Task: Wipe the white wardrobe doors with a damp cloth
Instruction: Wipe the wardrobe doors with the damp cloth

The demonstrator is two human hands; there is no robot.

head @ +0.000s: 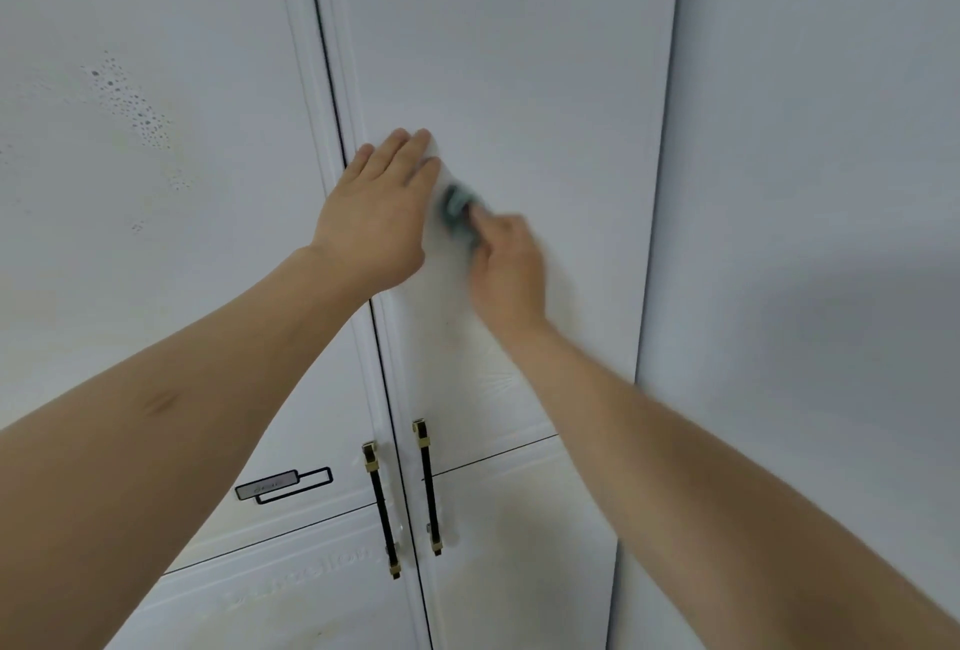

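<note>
- the job looks part way done. the left door has drops of water sitting on it high up, near its left side, so it has been wetted but i think it is not rubbed dry there.
- the right door is the one being worked on now. both hands are on it, close to its left edge, just beside the dark gap between the two doors.
- the top part of the right door and its low part by the black handles look plain. i cannot tell if they are wiped yet. i think most of both doors is still to do.
- the left hand lies flat on the right door. its fingers are straight and close together, and they press on the door. it holds nothing.
- the right hand is just beside the left hand, a bit lower. its fingers are curled round a small green-grey cloth and grip it against the door.
- the cloth and the right hand look blurry, so the hand seems to be rubbing.
- the cloth sits between the two hands, touching the door.
</note>
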